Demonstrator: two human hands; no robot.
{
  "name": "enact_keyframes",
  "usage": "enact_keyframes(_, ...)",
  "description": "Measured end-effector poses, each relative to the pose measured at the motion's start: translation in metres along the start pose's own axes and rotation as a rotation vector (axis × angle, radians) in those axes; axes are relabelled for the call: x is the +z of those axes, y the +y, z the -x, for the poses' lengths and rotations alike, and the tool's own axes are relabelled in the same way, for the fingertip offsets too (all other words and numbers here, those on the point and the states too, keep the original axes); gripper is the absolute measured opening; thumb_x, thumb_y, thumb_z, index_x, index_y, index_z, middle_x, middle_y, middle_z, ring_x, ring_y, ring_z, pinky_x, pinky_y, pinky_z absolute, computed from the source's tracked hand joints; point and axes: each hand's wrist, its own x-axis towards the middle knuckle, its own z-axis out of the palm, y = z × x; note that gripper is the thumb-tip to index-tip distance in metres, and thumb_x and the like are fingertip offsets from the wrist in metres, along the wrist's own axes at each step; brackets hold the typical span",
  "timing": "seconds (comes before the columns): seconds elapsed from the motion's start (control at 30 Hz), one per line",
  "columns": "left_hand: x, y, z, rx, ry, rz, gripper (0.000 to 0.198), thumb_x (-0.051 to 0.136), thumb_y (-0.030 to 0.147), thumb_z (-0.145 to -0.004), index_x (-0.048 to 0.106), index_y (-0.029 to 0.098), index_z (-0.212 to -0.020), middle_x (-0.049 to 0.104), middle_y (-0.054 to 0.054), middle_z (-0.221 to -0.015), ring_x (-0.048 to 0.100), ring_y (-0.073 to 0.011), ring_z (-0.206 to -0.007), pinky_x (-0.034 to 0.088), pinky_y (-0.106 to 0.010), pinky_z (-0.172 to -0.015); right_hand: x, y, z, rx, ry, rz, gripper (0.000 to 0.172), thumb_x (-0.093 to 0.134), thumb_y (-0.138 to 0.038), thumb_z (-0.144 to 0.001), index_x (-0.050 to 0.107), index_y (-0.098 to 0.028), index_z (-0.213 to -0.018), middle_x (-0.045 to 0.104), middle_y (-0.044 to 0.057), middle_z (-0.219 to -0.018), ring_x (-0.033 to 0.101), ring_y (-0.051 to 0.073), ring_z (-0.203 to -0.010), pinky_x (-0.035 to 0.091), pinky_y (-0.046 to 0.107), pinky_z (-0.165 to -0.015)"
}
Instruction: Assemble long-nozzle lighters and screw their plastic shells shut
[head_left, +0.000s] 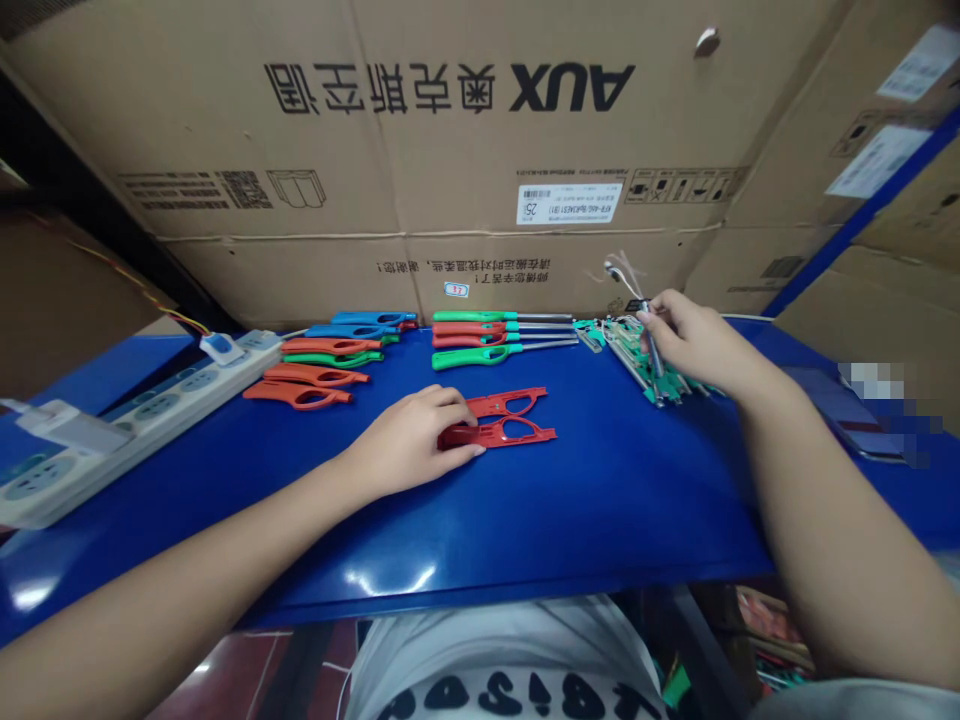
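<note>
Two red lighter shell halves (517, 432) lie side by side on the blue table, their hollow inner sides facing up. My left hand (420, 437) is closed over the handle ends, thumb at the near edge; its fingers partly hide them. Above a pile of lighter inner parts (626, 355) at the right, my right hand (690, 335) pinches a metal lighter tube (651, 345) with loose white wires at its upper end. Behind the red halves lies a short stack of assembled lighters (480, 338), green and red, with metal tubes pointing right.
Several orange, blue and green lighter shells (315, 375) are grouped at the left. A white power strip (150, 410) with plugs runs along the left side. A printed cardboard sheet (450, 200) stands behind the table. A flat dark device (847, 415) lies at the right.
</note>
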Motion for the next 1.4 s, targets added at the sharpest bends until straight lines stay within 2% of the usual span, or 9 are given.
enact_keyframes(0.17,-0.005,-0.007,-0.001,0.014,0.066,0.035,0.028,0.071,0.04,-0.088,0.07,0.022,-0.109,0.067,-0.007,-0.111,0.062,-0.0253,-0.105,0.051,-0.038,-0.094,0.023,-0.033,0.013,-0.297,-0.064,-0.265,0.023,0.038,-0.042,-0.102,0.045,-0.023,-0.092,0.058,0.001,-0.072,0.054,0.017,-0.062,0.042,0.03,-0.066)
enact_keyframes(0.3,-0.006,0.003,-0.002,-0.008,0.448,0.107,0.044,0.074,0.04,-0.086,0.058,0.02,-0.122,0.062,-0.009,-0.121,0.059,-0.0244,-0.114,0.049,-0.038,-0.1,0.049,-0.058,0.027,-0.477,-0.175,-0.31,0.026,0.038,-0.043,-0.104,0.05,-0.021,-0.096,0.057,0.001,-0.075,0.052,0.015,-0.064,0.041,0.027,-0.064)
enact_keyframes(0.37,-0.006,0.011,-0.001,-0.007,0.569,0.103,0.045,0.076,0.039,-0.085,0.055,0.02,-0.121,0.062,-0.009,-0.119,0.06,-0.0242,-0.112,0.05,-0.038,-0.099,0.058,-0.069,0.034,-0.529,-0.292,-0.303,0.026,0.038,-0.043,-0.105,0.052,-0.021,-0.102,0.059,0.0,-0.075,0.053,0.015,-0.063,0.039,0.026,-0.063)
enact_keyframes(0.47,-0.006,0.022,0.002,0.05,0.506,0.125,0.038,0.075,0.038,-0.086,0.059,0.02,-0.116,0.066,-0.008,-0.116,0.062,-0.023,-0.11,0.049,-0.036,-0.098,0.066,-0.079,0.042,-0.6,-0.397,-0.281,0.025,0.039,-0.039,-0.105,0.055,-0.021,-0.106,0.066,0.002,-0.085,0.06,0.015,-0.071,0.041,0.027,-0.067)
enact_keyframes(0.63,0.002,0.029,0.007,0.119,0.344,0.175,0.02,0.067,0.034,-0.094,0.069,0.021,-0.109,0.075,-0.006,-0.104,0.067,-0.02,-0.096,0.05,-0.034,-0.089,0.073,-0.085,0.049,-0.677,-0.41,-0.281,0.021,0.041,-0.035,-0.105,0.056,-0.021,-0.108,0.071,0.005,-0.099,0.066,0.017,-0.082,0.046,0.028,-0.073)
enact_keyframes(0.8,0.01,0.026,0.007,0.143,0.356,0.18,0.017,0.063,0.032,-0.097,0.073,0.02,-0.106,0.078,-0.005,-0.098,0.068,-0.0186,-0.087,0.049,-0.033,-0.081,0.075,-0.086,0.053,-0.76,-0.343,-0.229,0.02,0.045,-0.033,-0.104,0.059,-0.02,-0.108,0.071,0.006,-0.101,0.066,0.018,-0.086,0.05,0.029,-0.076)
enact_keyframes(1.1,0.008,0.027,0.007,0.132,0.404,0.238,0.014,0.069,0.032,-0.093,0.079,0.022,-0.097,0.08,-0.004,-0.09,0.07,-0.0183,-0.081,0.052,-0.034,-0.08,0.08,-0.081,0.051,-1.028,-0.011,-0.048,0.019,0.044,-0.024,-0.103,0.061,-0.016,-0.103,0.071,0.01,-0.093,0.066,0.018,-0.082,0.052,0.029,-0.069)
enact_keyframes(1.23,0.007,0.034,0.008,0.008,0.421,0.431,0.01,0.076,0.029,-0.087,0.08,0.021,-0.089,0.079,-0.004,-0.084,0.07,-0.0166,-0.075,0.056,-0.029,-0.073,0.08,-0.081,0.054,-1.097,0.161,0.092,0.021,0.043,-0.019,-0.101,0.064,-0.016,-0.099,0.071,0.011,-0.09,0.065,0.019,-0.077,0.048,0.029,-0.063)
enact_keyframes(1.4,0.007,0.039,0.007,-0.149,0.373,0.61,0.007,0.082,0.025,-0.079,0.08,0.019,-0.082,0.078,-0.002,-0.08,0.069,-0.0137,-0.067,0.057,-0.024,-0.066,0.078,-0.084,0.057,-1.172,0.248,0.255,0.028,0.04,-0.012,-0.099,0.067,-0.017,-0.099,0.072,0.009,-0.086,0.063,0.017,-0.073,0.046,0.029,-0.06)
